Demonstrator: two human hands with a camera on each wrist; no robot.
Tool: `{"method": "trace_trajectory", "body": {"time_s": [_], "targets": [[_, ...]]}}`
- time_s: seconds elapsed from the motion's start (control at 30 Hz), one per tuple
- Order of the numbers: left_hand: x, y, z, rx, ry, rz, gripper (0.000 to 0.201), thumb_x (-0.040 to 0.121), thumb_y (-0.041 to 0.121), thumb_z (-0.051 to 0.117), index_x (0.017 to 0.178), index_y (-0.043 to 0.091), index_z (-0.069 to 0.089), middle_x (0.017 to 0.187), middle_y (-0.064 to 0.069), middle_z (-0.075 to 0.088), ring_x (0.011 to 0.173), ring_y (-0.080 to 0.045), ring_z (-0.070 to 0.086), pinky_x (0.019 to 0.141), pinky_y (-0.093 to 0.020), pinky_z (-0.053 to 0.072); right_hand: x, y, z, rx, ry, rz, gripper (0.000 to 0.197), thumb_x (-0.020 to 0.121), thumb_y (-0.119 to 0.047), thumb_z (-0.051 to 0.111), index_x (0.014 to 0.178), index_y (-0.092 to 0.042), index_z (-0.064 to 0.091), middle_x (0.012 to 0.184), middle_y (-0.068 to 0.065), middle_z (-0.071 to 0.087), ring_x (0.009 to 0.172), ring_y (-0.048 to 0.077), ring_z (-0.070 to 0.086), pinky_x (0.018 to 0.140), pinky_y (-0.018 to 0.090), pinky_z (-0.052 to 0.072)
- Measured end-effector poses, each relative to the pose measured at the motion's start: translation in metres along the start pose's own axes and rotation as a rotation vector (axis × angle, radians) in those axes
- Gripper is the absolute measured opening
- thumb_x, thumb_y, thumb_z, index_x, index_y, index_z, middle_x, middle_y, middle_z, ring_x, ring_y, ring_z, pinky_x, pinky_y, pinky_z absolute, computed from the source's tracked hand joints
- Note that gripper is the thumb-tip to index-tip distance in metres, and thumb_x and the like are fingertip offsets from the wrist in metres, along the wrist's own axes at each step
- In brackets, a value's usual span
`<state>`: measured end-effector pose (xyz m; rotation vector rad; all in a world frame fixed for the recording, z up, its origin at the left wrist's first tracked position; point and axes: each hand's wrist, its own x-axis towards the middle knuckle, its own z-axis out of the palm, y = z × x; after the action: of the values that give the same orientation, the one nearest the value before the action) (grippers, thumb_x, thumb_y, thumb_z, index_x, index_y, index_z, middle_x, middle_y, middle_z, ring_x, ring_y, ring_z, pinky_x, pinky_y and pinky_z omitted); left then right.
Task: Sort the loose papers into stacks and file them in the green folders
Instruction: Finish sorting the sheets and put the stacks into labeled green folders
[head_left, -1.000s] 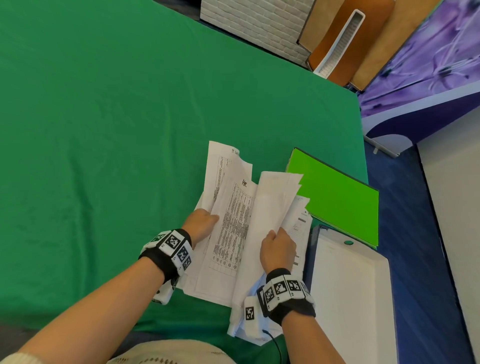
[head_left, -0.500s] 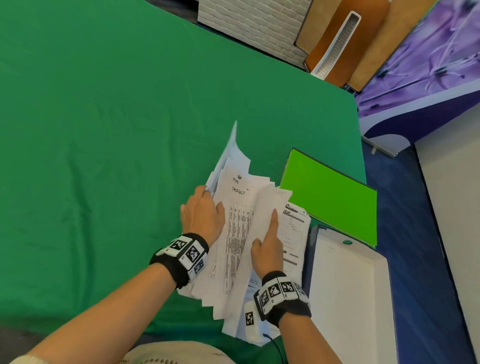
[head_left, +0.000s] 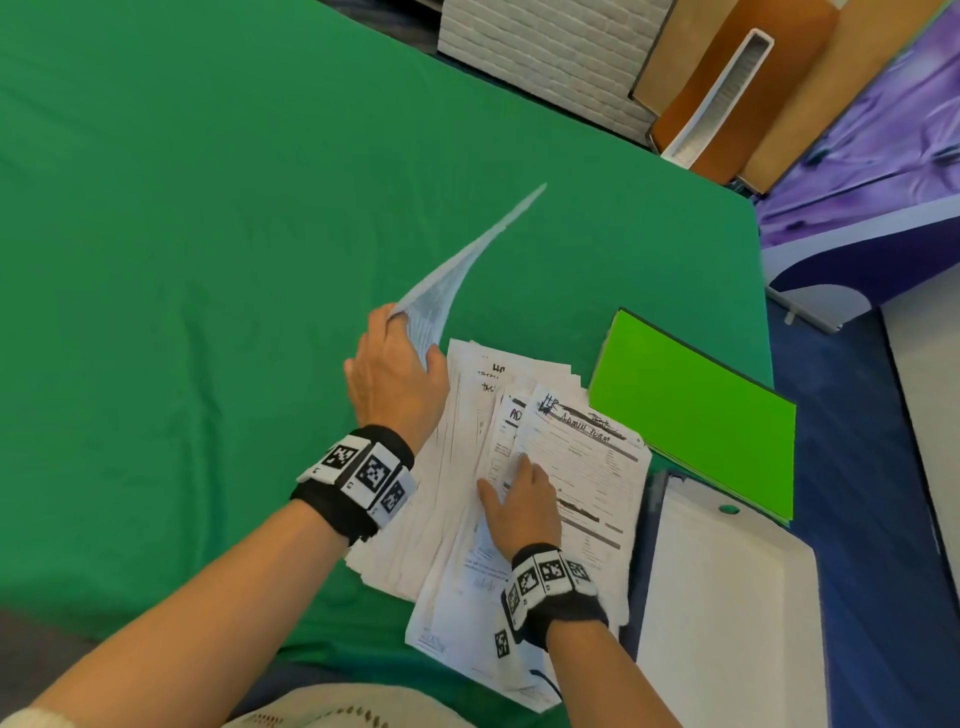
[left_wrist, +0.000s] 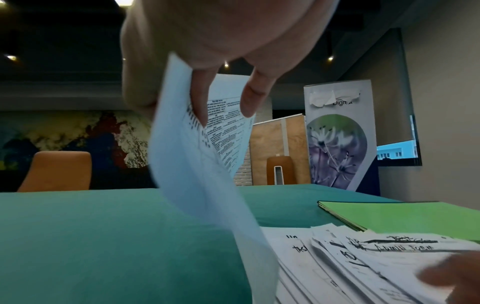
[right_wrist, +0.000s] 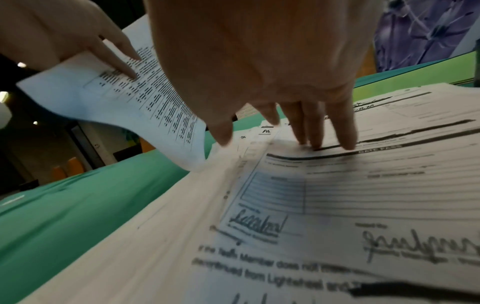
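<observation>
Green cloth table (head_left: 208, 260) – matte, faintly creased. Green folders (head_left: 696, 410), flat, glossy, lay at its right edge beside fanned loose papers (head_left: 582, 467). Right hand (head_left: 522, 501) pressed these with straight fingers; left hand (head_left: 395, 374) pinched one curling printed sheet (head_left: 457, 280) aloft.

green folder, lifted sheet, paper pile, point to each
green folder (head_left: 696, 410), head view, middle of its cover
lifted sheet (head_left: 441, 296), head view, middle of the raised page
paper pile (head_left: 587, 457), head view, top form
</observation>
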<state>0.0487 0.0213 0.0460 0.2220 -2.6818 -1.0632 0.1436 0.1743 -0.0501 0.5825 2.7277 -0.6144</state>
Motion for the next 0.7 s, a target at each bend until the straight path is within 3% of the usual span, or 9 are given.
{"method": "trace_trajectory", "body": {"time_s": [0.1,0.2,0.43,0.5,0.57,0.63,0.7], "targets": [[0.000,-0.001,-0.002,-0.078,-0.017,-0.013,0.037,0.090,0.022,0.058,0.123,0.006,0.057,0.128,-0.003,0.050,0.098,-0.023,0.057,0.087,-0.038,0.047,-0.002,-0.005,0.008,-0.133,-0.026,0.038,0.090,0.091,-0.060,0.047,0.154,-0.012,0.003,0.158,0.014,0.013,0.144,0.029,0.019,0.115,0.041,0.026],[-0.001,-0.005,-0.004,-0.123,-0.019,0.000,0.037,0.090,0.018,0.058,0.124,0.005,0.057,0.128,-0.003,0.051,0.102,-0.022,0.057,0.091,-0.040,0.047,-0.005,-0.012,0.012,-0.142,-0.017,0.068,0.093,0.089,-0.055,0.051,0.153,-0.011,0.001,0.158,0.016,0.009,0.144,0.031,0.015,0.113,0.044,0.028],[-0.001,-0.007,-0.009,-0.181,0.002,0.027,0.036,0.091,0.014,0.057,0.126,0.006,0.057,0.127,-0.002,0.051,0.105,-0.017,0.055,0.094,-0.031,0.043,-0.002,-0.026,0.010,-0.053,-0.056,0.137,0.093,0.087,-0.030,0.058,0.153,-0.009,-0.005,0.160,0.017,0.001,0.146,0.035,0.009,0.114,0.042,0.028],[-0.001,-0.006,-0.010,-0.199,-0.002,0.034,0.035,0.091,0.014,0.057,0.126,0.006,0.056,0.128,-0.001,0.051,0.106,-0.015,0.054,0.093,-0.026,0.039,-0.002,-0.028,0.011,-0.012,-0.045,0.131,0.087,0.089,-0.026,0.055,0.152,-0.009,-0.001,0.159,0.017,0.006,0.145,0.034,0.014,0.113,0.042,0.030],[-0.002,-0.004,-0.010,-0.212,-0.003,0.044,0.035,0.092,0.013,0.057,0.126,0.006,0.056,0.127,-0.001,0.052,0.106,-0.013,0.053,0.092,-0.023,0.037,-0.002,-0.028,0.011,0.039,-0.005,0.111,0.078,0.090,-0.023,0.052,0.151,-0.009,0.006,0.155,0.016,0.019,0.138,0.032,0.030,0.107,0.041,0.040],[-0.003,-0.003,-0.010,-0.219,-0.003,0.056,0.035,0.092,0.013,0.057,0.126,0.007,0.056,0.127,-0.001,0.052,0.107,-0.011,0.052,0.091,-0.020,0.036,-0.004,-0.027,0.008,0.089,0.054,0.083,0.068,0.091,-0.020,0.050,0.148,-0.011,0.014,0.146,0.015,0.034,0.121,0.030,0.048,0.092,0.035,0.047],[-0.003,-0.002,-0.010,-0.234,-0.005,0.065,0.035,0.092,0.012,0.057,0.126,0.007,0.057,0.126,-0.001,0.052,0.106,-0.010,0.051,0.089,-0.017,0.034,-0.006,-0.025,0.002,0.134,0.103,0.073,0.064,0.092,-0.015,0.048,0.148,-0.012,0.018,0.138,0.014,0.042,0.109,0.028,0.054,0.083,0.032,0.045]]}}
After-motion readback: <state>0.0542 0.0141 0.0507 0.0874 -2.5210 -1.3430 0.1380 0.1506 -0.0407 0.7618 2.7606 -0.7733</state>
